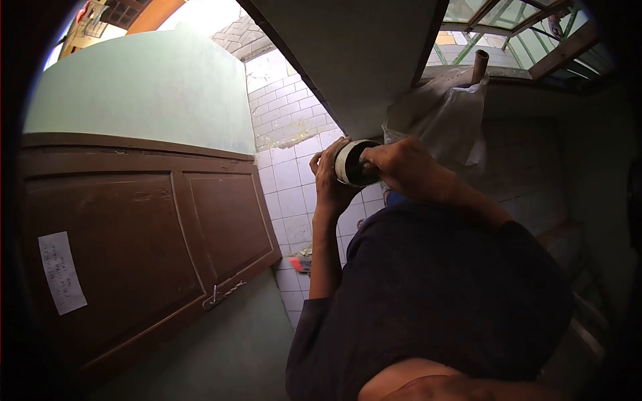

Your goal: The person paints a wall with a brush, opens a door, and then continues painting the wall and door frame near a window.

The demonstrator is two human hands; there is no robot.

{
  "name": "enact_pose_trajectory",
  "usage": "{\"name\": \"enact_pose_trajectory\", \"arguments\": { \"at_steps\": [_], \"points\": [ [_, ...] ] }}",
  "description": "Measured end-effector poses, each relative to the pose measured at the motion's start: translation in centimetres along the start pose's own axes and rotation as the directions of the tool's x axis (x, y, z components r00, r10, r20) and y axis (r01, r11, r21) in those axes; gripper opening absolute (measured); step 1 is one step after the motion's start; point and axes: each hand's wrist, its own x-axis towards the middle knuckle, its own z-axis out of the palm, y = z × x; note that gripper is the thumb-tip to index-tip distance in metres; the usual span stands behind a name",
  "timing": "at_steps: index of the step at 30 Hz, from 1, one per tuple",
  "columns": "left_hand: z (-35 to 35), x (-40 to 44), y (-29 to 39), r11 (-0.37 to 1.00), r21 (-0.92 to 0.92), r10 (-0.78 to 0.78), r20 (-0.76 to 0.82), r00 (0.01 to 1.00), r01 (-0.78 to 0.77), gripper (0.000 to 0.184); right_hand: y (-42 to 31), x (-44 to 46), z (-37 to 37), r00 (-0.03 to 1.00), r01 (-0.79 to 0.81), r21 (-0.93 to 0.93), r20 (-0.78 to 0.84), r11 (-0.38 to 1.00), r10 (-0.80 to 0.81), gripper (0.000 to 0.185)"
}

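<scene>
A round, pale-rimmed container [342, 162] with a dark inside is held up in front of the dark shirt, its opening tilted to the right. My left hand [328, 175] is wrapped round its left side, fingers at the rim. My right hand [396, 162] reaches to the opening from the right, with its fingertips inside the rim. Whatever those fingertips may hold is hidden in the shadow of the container.
A brown panelled door [114, 234] with a paper note [62, 273] stands at left. Plastic sheeting [461, 117] hangs near a window [515, 33] at upper right. A red object [300, 264] lies on the tiled floor [292, 200].
</scene>
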Motion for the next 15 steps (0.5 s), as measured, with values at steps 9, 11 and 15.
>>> {"name": "enact_pose_trajectory", "arguments": {
  "at_steps": [9,11,15],
  "points": [
    [-2.2,-4.7,1.3,0.999,-0.033,-0.003,-0.040,0.999,0.002,0.090,-4.9,-2.2,0.7,0.996,0.062,0.046,-0.074,0.997,-0.058,0.018],
    [-2.3,-5.3,1.3,0.999,-0.007,0.044,-0.058,0.997,-0.045,0.090,-5.4,-2.8,1.3,0.991,0.084,-0.009,-0.107,0.996,-0.084,0.018],
    [-2.4,-6.5,1.1,0.997,-0.028,0.066,-0.052,0.996,-0.068,0.090,-6.4,-3.6,1.2,0.999,0.025,0.032,-0.033,0.999,-0.024,0.025]
  ]
}}
